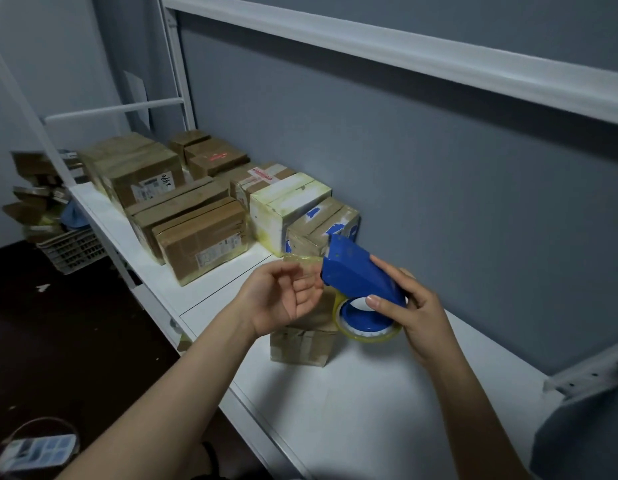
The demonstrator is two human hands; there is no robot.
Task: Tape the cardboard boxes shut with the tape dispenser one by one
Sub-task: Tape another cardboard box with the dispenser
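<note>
the right hand (418, 306) grips the blue tape dispenser (356, 268) round its handle, thumb laid on the near side and fingers curled behind, nose pointing far and left. the roll of clear yellowish tape (370, 336) hangs under that grip. the left hand (280, 299) is just left of the nose, palm up, fingers loose and half spread. the free tape end (302, 263) lies over its fingertips; whether it sticks to them i cannot tell. under both hands a small cardboard box (300, 348) stands on the white shelf (370, 410), its top mostly hidden. more boxes (200, 233) sit in rows far and left.

the dispenser looks light, hard plastic, best held by the handle, away from the cutting edge. the tape is thin, limp and sticky, so it probably wants a pinch at the very end, kept taut. the box looks light and may slide unless steadied
</note>
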